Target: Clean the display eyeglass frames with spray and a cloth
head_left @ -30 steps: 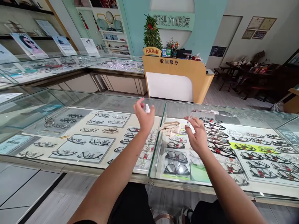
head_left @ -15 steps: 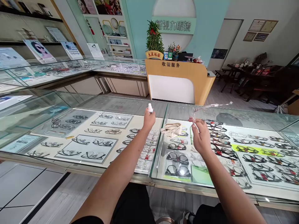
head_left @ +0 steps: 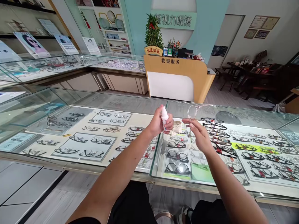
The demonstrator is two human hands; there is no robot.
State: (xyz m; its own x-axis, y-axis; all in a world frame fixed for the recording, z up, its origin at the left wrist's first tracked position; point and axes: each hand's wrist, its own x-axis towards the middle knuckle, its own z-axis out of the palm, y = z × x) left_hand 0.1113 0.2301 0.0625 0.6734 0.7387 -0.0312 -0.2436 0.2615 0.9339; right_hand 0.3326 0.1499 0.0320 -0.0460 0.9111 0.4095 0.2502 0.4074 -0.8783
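Note:
My left hand [head_left: 155, 123] is wrapped round a small white spray bottle [head_left: 164, 117], held upright with its nozzle at the top. Just right of it, my right hand [head_left: 200, 134] pinches a pair of clear-framed eyeglasses [head_left: 192, 111] between thumb and fingers. One lens rim faces up, and a clear temple arm stretches out to the right. Behind and between the hands lies a crumpled beige cloth [head_left: 177, 128] on the glass counter, partly hidden by my left hand.
Beneath both hands runs a glass display counter [head_left: 142, 175] with rows of eyeglasses inside, among them dark-framed glasses [head_left: 177, 156]. A round dark tray [head_left: 227, 117] is at the far right side. Beyond stands a wooden cashier desk [head_left: 203, 81] with a potted plant [head_left: 153, 32].
My left hand has moved right with the spray bottle, closer to the glasses. The eyeglasses have turned in my right hand, so a lens rim now shows more fully.

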